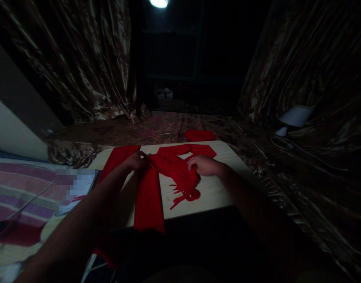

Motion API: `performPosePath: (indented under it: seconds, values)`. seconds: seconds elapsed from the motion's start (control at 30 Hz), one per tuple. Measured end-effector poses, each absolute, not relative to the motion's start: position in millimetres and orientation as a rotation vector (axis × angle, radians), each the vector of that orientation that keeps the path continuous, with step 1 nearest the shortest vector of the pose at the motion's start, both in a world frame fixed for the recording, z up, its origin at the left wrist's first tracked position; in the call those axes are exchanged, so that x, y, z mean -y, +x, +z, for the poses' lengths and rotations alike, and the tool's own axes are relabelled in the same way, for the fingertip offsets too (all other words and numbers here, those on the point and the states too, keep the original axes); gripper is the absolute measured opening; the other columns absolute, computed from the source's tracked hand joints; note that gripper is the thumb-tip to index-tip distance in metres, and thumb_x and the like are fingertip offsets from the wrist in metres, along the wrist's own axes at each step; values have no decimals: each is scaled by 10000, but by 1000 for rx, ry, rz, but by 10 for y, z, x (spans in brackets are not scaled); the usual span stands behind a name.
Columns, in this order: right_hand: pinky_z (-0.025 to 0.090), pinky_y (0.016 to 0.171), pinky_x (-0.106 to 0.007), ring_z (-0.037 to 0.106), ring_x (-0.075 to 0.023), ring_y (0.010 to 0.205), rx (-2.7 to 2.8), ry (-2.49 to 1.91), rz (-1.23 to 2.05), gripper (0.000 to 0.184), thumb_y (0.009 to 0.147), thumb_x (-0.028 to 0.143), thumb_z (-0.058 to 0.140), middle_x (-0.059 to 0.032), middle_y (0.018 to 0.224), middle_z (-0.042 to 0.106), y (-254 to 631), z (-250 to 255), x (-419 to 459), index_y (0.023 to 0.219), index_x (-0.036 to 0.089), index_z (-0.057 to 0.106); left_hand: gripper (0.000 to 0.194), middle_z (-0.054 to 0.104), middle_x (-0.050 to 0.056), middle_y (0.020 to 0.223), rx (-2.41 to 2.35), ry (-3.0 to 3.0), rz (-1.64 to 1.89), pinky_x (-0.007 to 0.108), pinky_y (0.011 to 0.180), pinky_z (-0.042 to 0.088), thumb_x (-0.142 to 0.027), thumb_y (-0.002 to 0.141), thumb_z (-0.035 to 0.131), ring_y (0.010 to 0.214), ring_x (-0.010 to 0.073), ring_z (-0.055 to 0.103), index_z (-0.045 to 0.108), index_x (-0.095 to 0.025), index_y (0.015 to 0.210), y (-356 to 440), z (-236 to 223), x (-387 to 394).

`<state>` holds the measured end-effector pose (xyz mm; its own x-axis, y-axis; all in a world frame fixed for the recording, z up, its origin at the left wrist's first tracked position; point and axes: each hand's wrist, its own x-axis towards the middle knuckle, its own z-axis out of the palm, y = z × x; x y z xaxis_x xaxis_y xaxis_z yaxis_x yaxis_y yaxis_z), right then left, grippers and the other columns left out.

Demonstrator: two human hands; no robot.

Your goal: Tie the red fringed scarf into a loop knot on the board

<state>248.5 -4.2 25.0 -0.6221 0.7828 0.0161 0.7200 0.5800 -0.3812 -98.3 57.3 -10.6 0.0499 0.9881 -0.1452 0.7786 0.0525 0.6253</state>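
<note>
A red fringed scarf (171,169) lies spread over a small light wooden table (216,192). One long part hangs over the front edge, and the fringe rests near the middle. My left hand (136,161) is closed, pinching a fold of the scarf at its left. At the scarf's right side, my right hand (202,165) grips the bunched cloth with curled fingers. The two hands are about a hand's width apart.
Another red piece of cloth (199,135) lies on the patterned floor beyond the table. Shiny curtains (80,67) hang left and right. A white object with a cable (295,116) sits at the right. Striped bedding (18,184) and a paper (80,186) lie at the left.
</note>
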Motion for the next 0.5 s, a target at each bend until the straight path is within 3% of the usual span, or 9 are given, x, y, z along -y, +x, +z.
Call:
performPosePath:
  seconds: [0.07, 0.13, 0.27, 0.4, 0.5]
  values:
    - [453, 805, -244, 674, -174, 865, 2572, -1475, 368, 275, 764, 43, 538, -35, 910, 759, 2310, 398, -7, 818, 207, 752, 691, 752, 92, 919, -1621, 1637, 547, 258, 576, 516, -329, 708, 718, 696, 208, 697, 551, -183, 1362, -990, -58, -524]
    - [456, 768, -264, 677, -202, 862, 2519, -1551, 152, 206, 846, 157, 550, -85, 925, 761, 2048, 480, -61, 859, 189, 753, 729, 748, 72, 1042, -1447, 1481, 645, 251, 596, 528, -400, 698, 735, 762, 196, 707, 542, -248, 1384, -981, -40, -499]
    - [477, 780, -287, 680, -222, 922, 2538, -1559, 63, 241, 912, 229, 512, -107, 1020, 755, 1452, 397, -229, 960, 177, 743, 621, 749, 91, 1003, -1422, 1293, 896, 245, 602, 521, -532, 590, 814, 775, 195, 691, 706, -171, 1083, -924, -172, -533]
    - [501, 815, -314, 669, -252, 1015, 2514, -1662, 74, 267, 923, 277, 554, -140, 1111, 731, 1064, 168, -462, 1082, 146, 725, 464, 741, 77, 802, -1547, 1239, 888, 257, 560, 503, -460, 567, 832, 640, 179, 652, 731, -140, 886, -907, -377, -625]
    - [516, 816, -336, 667, -273, 1024, 2484, -1736, 116, 345, 909, 372, 610, -164, 1140, 718, 951, 56, -613, 1123, 124, 718, 280, 743, 64, 771, -1649, 1291, 847, 248, 561, 502, -366, 608, 788, 661, 183, 665, 735, -161, 790, -927, -440, -692]
